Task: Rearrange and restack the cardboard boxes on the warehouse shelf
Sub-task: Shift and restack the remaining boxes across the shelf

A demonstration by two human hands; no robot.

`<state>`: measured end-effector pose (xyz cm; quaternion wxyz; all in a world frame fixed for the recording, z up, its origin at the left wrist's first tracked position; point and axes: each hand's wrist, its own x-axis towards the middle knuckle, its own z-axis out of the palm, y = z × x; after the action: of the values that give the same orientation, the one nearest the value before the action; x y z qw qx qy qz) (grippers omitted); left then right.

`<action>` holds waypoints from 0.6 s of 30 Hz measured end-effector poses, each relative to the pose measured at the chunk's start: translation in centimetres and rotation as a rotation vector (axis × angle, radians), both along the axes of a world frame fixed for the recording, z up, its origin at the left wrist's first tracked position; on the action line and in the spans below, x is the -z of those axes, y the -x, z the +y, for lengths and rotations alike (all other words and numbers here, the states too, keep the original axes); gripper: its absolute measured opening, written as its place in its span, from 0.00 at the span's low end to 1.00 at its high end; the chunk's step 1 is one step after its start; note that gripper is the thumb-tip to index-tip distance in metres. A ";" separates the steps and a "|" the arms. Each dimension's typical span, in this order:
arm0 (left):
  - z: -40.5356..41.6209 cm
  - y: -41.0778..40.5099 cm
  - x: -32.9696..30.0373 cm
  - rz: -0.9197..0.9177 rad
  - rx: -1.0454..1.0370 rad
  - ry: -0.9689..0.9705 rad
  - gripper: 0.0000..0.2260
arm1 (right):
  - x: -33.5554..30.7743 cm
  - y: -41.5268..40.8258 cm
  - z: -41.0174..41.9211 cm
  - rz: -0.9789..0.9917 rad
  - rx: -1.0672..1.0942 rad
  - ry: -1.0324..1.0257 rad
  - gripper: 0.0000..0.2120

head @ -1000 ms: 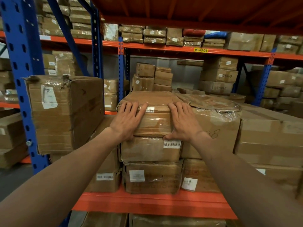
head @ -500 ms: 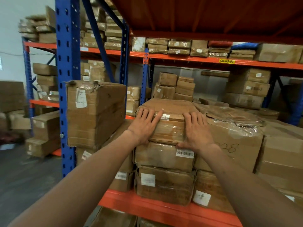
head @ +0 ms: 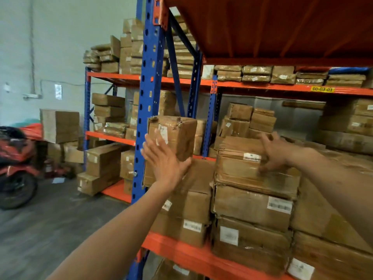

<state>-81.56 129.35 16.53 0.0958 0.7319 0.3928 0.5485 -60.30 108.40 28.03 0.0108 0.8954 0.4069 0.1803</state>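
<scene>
While the right hand (head: 275,153) rests spread on the top flat box (head: 250,168) of the middle stack, the open, empty left hand (head: 164,160) nears the tall box (head: 173,138), so restacking looks barely begun.

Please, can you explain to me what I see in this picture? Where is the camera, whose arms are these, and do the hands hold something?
The camera sits on a person's head, looking forward and down, so both arms are that person's own. There is no machine. Ahead is a warehouse shelf stacked with cardboard boxes. The left hand is open, palm flat against a tall box by the blue post. The right hand is open too, fingers spread on the top box of the middle stack. Neither hand grips anything. A red motorbike stands at far left.
</scene>
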 end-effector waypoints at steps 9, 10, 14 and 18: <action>4.6 2.0 4.9 0.092 0.127 0.444 0.67 | -4.0 15.8 14.8 -0.646 -0.500 0.284 0.61; 4.8 1.9 5.0 0.092 0.121 0.424 0.66 | -3.6 16.9 16.1 -0.674 -0.500 0.331 0.57; 5.1 1.7 4.7 0.135 0.123 0.365 0.65 | -1.8 18.6 19.8 -0.902 -0.518 0.459 0.33; 5.3 2.1 4.5 0.256 0.090 0.294 0.66 | -1.3 19.4 20.8 -1.052 -0.477 0.549 0.30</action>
<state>-83.63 134.61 11.99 0.1752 0.7908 0.4443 0.3828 -79.70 129.25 29.38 0.3977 0.5367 0.5666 0.4824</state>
